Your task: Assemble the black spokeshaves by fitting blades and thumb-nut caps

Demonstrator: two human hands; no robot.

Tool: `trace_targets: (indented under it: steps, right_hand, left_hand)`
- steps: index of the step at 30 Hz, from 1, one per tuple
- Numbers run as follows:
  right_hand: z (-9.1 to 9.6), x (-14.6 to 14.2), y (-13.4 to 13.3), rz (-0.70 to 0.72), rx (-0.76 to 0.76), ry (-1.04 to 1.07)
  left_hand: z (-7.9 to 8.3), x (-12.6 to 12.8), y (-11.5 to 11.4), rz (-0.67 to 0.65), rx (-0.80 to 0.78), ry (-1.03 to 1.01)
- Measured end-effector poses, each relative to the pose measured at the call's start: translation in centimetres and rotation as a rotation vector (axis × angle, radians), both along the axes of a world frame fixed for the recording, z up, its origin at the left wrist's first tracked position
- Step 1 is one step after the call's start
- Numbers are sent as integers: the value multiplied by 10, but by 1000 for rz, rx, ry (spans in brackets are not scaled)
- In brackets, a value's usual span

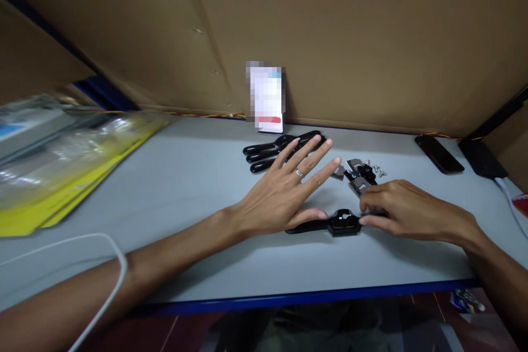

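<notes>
A black two-handled tool body, apparently a spokeshave body [344, 224], lies on the table with a small bright opening in its middle block. My right hand [408, 210] is closed around its right handle. Over its left handle spreads my left hand [276, 198], palm down, fingers apart, a ring on one of them; the thumb is close to the body, and I cannot tell whether it touches. Behind the left hand lie several more black spokeshave bodies [260, 153], partly covered. Beyond the right hand are grey metal blades [358, 186], black cap pieces [366, 172] and several small screws [380, 170].
A phone with a lit, blurred screen [267, 96] leans on the cardboard wall [350, 33]. Another dark phone [439, 154] and a black device [482, 158] with a white cable lie right. Yellow sheets and clear plastic bags [78, 148] cover the left. A white cable [119, 264] crosses my left forearm.
</notes>
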State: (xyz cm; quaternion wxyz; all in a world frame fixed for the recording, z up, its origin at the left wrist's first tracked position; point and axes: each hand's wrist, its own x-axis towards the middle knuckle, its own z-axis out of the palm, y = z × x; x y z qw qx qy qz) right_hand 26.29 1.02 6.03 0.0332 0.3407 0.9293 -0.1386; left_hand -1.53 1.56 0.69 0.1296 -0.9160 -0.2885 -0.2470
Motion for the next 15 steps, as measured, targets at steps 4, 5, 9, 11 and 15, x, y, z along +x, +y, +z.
trace_targets:
  steps: [4, 5, 9, 11, 15]
  right_hand:
    - [-10, -8, 2, -21, 101, 160]
    - [-14, -11, 1, 8, 116, 185]
    - [-29, -19, -5, 128, 148, 194]
    - [-33, -22, -8, 137, 180, 186]
    - [-33, -24, -11, 138, 225, 160]
  left_hand:
    - [2, 0, -1, -63, 52, 50]
    - [4, 0, -1, -102, 87, 69]
    - [9, 1, -7, -262, 178, 141]
    - [10, 3, -9, -278, 154, 173]
    - [3, 5, -10, -233, 45, 243]
